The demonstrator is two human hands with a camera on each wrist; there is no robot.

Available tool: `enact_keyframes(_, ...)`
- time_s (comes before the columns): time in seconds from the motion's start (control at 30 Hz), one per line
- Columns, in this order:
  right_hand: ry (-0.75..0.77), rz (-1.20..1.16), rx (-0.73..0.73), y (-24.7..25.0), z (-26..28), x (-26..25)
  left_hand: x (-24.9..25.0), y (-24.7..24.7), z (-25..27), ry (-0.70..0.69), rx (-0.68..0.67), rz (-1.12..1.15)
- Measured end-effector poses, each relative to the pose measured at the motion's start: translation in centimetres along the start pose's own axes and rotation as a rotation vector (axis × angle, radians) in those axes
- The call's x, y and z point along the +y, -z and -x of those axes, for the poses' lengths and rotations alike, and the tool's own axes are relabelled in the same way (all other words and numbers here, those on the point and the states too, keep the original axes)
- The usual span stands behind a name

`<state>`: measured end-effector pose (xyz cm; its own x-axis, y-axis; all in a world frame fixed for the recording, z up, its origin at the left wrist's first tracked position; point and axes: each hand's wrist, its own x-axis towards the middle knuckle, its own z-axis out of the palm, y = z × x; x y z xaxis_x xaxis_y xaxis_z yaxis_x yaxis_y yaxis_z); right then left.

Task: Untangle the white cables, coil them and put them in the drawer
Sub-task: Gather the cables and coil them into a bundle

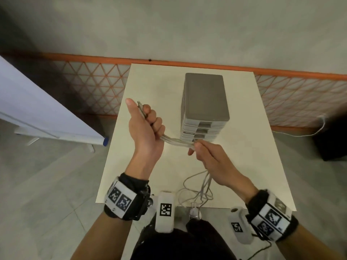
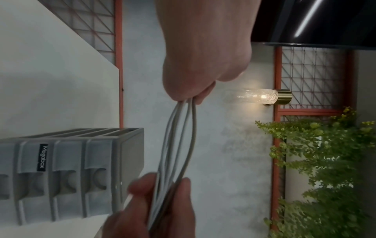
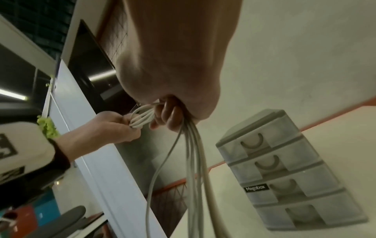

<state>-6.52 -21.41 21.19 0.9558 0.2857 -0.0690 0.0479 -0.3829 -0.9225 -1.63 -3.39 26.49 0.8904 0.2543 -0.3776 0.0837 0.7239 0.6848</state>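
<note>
Overhead, both hands [image 1: 145,128] [image 1: 210,158] grip white cables [image 1: 178,142] before closed drawer unit [image 1: 204,102] on table [image 1: 253,147].

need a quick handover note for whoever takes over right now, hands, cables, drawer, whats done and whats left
Left hand: fist grips the white cables near their plug ends.
Right hand: pinches the same strands in front of the drawer unit.
Slack lies looped on the table near its front edge.
Done: strands gathered side by side.
Left: coil them, open a drawer (all look closed), put them in.
</note>
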Motion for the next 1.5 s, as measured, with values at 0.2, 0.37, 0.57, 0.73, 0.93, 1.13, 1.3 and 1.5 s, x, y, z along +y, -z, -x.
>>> enact_keyframes(0.2,-0.067,-0.068,-0.02,-1.7,1.1,2.4,-0.6,-2.1,-0.6,0.041,-0.062,0.008)
enact_keyframes(0.37,-0.197,-0.183,-0.16,0.9,0.7,3.7,-2.0,-3.3,-0.9,0.027,-0.022,-0.005)
enact_keyframes(0.57,-0.189,0.022,-0.238,5.7,-0.3,3.7,-4.0,-4.4,-0.9,-0.132,-0.084,-0.286)
enact_keyframes(0.73,-0.247,0.403,-0.462,10.4,-2.2,1.8,-7.3,-4.2,-0.4,-0.424,-0.366,-0.971)
enact_keyframes(0.93,-0.481,0.22,-0.597,13.8,-5.3,-1.0,-10.0,-6.1,1.9,-0.171,-0.615,-1.158)
enact_keyframes(1.13,-0.561,0.068,-0.687,15.0,-6.4,-3.1,-12.5,-6.4,2.1,-0.237,-0.618,-1.416)
enact_keyframes(1.3,-0.482,0.345,-0.574,13.9,-7.4,-3.0,-12.7,-6.5,0.9,-0.397,-0.715,-1.495)
enact_keyframes(1.5,-0.056,0.705,-0.29,10.9,-8.3,-1.3,-11.5,-5.4,-0.8,-0.549,-0.782,-1.705)
